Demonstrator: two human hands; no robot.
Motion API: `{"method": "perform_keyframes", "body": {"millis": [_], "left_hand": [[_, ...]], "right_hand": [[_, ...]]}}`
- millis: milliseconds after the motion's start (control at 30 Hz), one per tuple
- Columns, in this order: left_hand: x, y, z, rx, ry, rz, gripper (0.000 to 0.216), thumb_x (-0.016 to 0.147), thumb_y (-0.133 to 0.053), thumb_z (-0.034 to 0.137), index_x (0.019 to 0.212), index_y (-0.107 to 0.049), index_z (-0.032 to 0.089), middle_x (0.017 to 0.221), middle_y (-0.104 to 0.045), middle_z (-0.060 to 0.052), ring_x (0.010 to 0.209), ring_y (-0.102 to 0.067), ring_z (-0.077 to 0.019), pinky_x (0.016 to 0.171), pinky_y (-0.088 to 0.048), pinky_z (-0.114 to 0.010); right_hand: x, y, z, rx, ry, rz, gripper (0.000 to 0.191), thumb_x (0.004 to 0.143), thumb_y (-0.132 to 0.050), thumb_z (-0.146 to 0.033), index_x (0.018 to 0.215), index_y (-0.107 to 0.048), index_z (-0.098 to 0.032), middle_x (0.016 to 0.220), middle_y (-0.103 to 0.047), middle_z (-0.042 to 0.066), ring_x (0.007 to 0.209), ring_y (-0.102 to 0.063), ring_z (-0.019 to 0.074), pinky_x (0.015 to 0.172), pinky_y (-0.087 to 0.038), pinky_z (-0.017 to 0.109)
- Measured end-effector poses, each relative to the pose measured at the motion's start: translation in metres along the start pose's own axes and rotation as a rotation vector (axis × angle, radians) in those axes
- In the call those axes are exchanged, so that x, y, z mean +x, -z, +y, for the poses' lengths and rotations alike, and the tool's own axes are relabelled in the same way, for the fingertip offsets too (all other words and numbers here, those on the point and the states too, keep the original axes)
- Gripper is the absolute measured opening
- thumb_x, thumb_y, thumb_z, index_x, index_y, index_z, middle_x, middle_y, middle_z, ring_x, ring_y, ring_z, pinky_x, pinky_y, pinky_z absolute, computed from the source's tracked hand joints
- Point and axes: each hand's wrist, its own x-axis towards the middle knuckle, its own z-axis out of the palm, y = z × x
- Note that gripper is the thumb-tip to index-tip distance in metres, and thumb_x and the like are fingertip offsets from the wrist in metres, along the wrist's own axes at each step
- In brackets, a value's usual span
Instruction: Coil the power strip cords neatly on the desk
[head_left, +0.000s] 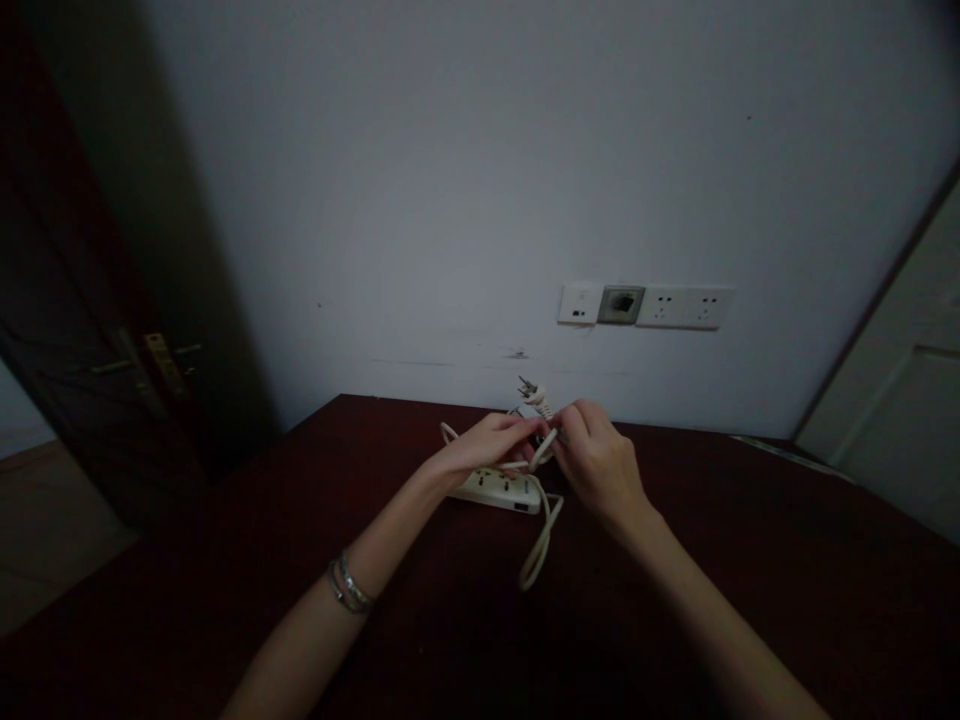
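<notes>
A white power strip (501, 488) lies on a dark red-brown table (750, 560), and its white cord (541, 540) loops off its right end toward me. My left hand (487, 447) pinches the cord just above the strip. My right hand (596, 462) is closed on the cord close beside it. The cord's plug (531, 393) sticks up between and behind the two hands, prongs pointing up and left. Two thin bracelets (349, 588) circle my left wrist.
A row of wall sockets (645, 306) sits on the grey wall above the table's far edge. A dark wooden door with a metal handle (161, 362) stands open at the left. A pale door or cabinet (900, 400) is at the right.
</notes>
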Motion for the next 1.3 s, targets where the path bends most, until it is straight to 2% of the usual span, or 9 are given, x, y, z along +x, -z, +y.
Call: {"method": "perform_keyframes", "body": {"millis": [67, 200, 333, 533, 633, 767, 967, 1133, 1300], "left_hand": [[0.004, -0.003, -0.004, -0.050, -0.017, 0.002, 0.032, 0.079, -0.056, 0.043, 0.076, -0.062, 0.012, 0.064, -0.058, -0.002, 0.055, -0.050, -0.0078, 0.051, -0.038, -0.021], [0.011, -0.007, -0.010, -0.126, -0.080, 0.208, 0.026, 0.074, -0.063, 0.036, 0.070, -0.062, 0.011, 0.065, -0.058, -0.002, 0.058, -0.051, -0.0083, 0.056, -0.040, -0.022], [0.013, -0.010, -0.011, -0.231, -0.056, 0.231, 0.030, 0.071, -0.067, 0.039, 0.068, -0.061, 0.009, 0.062, -0.058, -0.002, 0.053, -0.052, -0.0079, 0.054, -0.040, -0.022], [0.009, -0.016, -0.009, -0.255, -0.088, 0.221, 0.031, 0.071, -0.067, 0.040, 0.070, -0.062, 0.009, 0.063, -0.059, -0.002, 0.053, -0.054, -0.0080, 0.056, -0.045, -0.023], [0.006, -0.018, -0.006, -0.206, -0.098, 0.206, 0.033, 0.073, -0.064, 0.042, 0.073, -0.063, 0.009, 0.062, -0.059, -0.003, 0.052, -0.054, -0.0086, 0.057, -0.046, -0.025], [0.004, -0.014, -0.003, -0.067, -0.150, 0.300, 0.035, 0.073, -0.062, 0.044, 0.074, -0.066, 0.009, 0.063, -0.061, -0.004, 0.052, -0.052, -0.0086, 0.052, -0.042, -0.023], [0.005, -0.007, -0.001, 0.117, -0.250, 0.394, 0.033, 0.073, -0.060, 0.042, 0.076, -0.068, 0.010, 0.068, -0.063, -0.004, 0.062, -0.055, -0.0122, 0.057, -0.043, -0.023], [-0.001, -0.011, 0.003, 0.243, -0.310, 0.300, 0.030, 0.077, -0.057, 0.039, 0.072, -0.066, 0.011, 0.066, -0.061, -0.003, 0.059, -0.052, -0.0103, 0.055, -0.041, -0.022], [-0.005, -0.010, 0.006, 0.236, -0.300, 0.205, 0.027, 0.078, -0.056, 0.035, 0.075, -0.066, 0.010, 0.068, -0.062, -0.004, 0.058, -0.053, -0.0093, 0.055, -0.042, -0.022]], "right_hand": [[-0.001, -0.001, -0.003, 0.011, 0.030, -0.006, 0.012, 0.085, -0.044, -0.017, 0.075, -0.051, -0.017, 0.076, -0.054, 0.008, 0.073, -0.049, 0.0182, 0.046, -0.027, 0.024], [-0.002, -0.002, -0.008, 0.052, 0.041, -0.034, 0.010, 0.083, -0.044, -0.014, 0.077, -0.051, -0.017, 0.078, -0.054, 0.008, 0.075, -0.048, 0.0194, 0.049, -0.031, 0.024], [0.002, -0.001, -0.007, 0.181, 0.040, -0.112, 0.007, 0.080, -0.046, -0.013, 0.079, -0.052, -0.016, 0.081, -0.054, 0.009, 0.077, -0.049, 0.0201, 0.059, -0.038, 0.027], [0.011, 0.012, 0.019, 0.737, -0.024, -0.318, 0.013, 0.077, -0.053, -0.022, 0.089, -0.055, -0.017, 0.091, -0.056, 0.006, 0.087, -0.051, 0.0192, 0.080, -0.040, 0.033], [0.014, 0.013, 0.026, 0.997, -0.181, -0.380, 0.019, 0.085, -0.045, -0.030, 0.080, -0.057, -0.018, 0.082, -0.057, 0.003, 0.079, -0.053, 0.0161, 0.074, -0.041, 0.029], [0.014, 0.004, 0.021, 1.085, -0.470, -0.336, 0.030, 0.085, -0.043, -0.040, 0.069, -0.055, -0.017, 0.067, -0.053, 0.000, 0.063, -0.050, 0.0130, 0.059, -0.039, 0.025], [0.013, -0.001, 0.013, 1.172, -0.627, -0.324, 0.030, 0.079, -0.050, -0.044, 0.067, -0.056, -0.017, 0.061, -0.056, 0.000, 0.055, -0.051, 0.0122, 0.051, -0.039, 0.023], [0.016, 0.001, 0.008, 1.321, -0.858, -0.312, 0.028, 0.067, -0.065, -0.039, 0.080, -0.065, -0.014, 0.057, -0.060, 0.000, 0.048, -0.051, 0.0108, 0.047, -0.039, 0.022], [0.015, 0.003, 0.002, 1.657, -0.969, -0.472, 0.025, 0.065, -0.067, -0.036, 0.078, -0.067, -0.014, 0.058, -0.062, 0.001, 0.048, -0.056, 0.0121, 0.046, -0.044, 0.023]]}}
